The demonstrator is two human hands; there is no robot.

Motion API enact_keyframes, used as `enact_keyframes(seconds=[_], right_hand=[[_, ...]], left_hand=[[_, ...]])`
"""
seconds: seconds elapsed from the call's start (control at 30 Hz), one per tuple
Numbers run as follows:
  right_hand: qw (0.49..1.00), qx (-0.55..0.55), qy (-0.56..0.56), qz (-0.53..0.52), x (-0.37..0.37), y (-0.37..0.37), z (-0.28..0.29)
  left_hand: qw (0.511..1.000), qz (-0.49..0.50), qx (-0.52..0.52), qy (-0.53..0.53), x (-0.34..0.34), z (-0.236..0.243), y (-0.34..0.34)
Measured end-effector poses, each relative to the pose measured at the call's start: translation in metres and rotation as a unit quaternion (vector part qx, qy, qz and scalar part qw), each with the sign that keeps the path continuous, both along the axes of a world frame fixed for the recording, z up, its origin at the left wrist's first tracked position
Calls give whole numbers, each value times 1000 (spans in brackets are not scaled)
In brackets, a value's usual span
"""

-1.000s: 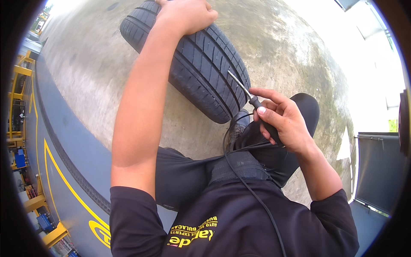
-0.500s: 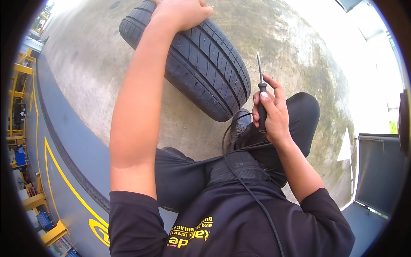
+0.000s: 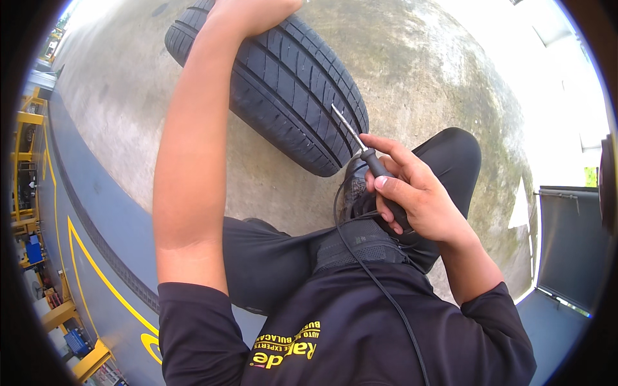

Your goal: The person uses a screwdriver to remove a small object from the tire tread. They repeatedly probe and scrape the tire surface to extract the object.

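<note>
A black car tire (image 3: pixel 293 90) stands on the concrete in front of me, its grooved tread facing me. At the upper edge my left hand (image 3: pixel 261 13) lies over the top of the tire, fingers curled and closed against it, partly cut off by the picture's edge. My right hand (image 3: pixel 415 190) is wrapped round the black handle of a screwdriver (image 3: pixel 380 168). Its thin metal shaft slants up and left, with the tip in front of the tread's lower right part. Whether the tip touches the rubber, I cannot tell.
A black cable (image 3: pixel 386 296) runs down across my shirt. My bent knee (image 3: pixel 454 157) and dark shoe (image 3: pixel 354 186) are close to the tire. Stained concrete floor (image 3: pixel 412 71) surrounds it. A grey-blue surface with yellow lines (image 3: pixel 103 225) and yellow racks (image 3: pixel 29 119) lie left.
The screwdriver has tilted left, its tip swinging from beside the tire to in front of the tread. My right hand has lowered slightly. The tire and left hand appear slightly farther left.
</note>
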State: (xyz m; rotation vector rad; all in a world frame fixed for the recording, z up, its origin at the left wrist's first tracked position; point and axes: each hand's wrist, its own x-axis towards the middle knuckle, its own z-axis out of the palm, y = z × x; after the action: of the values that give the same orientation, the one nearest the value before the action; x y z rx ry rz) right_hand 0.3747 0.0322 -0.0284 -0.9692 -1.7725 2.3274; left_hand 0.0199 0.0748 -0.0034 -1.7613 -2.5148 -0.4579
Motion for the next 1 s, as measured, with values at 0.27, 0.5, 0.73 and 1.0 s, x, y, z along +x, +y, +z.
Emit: enact_keyframes(seconds=[0.27,0.5,0.73,1.0], right_hand=[[998,-17,-58,7,-6,31,25],[1000,13,-7,-26,-10,4,-10],[895,67,275,-345,-77,-4,-103],[964,61,208,-155,-48,56,-14]], left_hand=[[996,36,-65,44,24,16,-6],[992,15,-70,99,-2,-2,-13],[993,36,-63,89,10,0,-24],[993,29,-74,87,4,1,-38]])
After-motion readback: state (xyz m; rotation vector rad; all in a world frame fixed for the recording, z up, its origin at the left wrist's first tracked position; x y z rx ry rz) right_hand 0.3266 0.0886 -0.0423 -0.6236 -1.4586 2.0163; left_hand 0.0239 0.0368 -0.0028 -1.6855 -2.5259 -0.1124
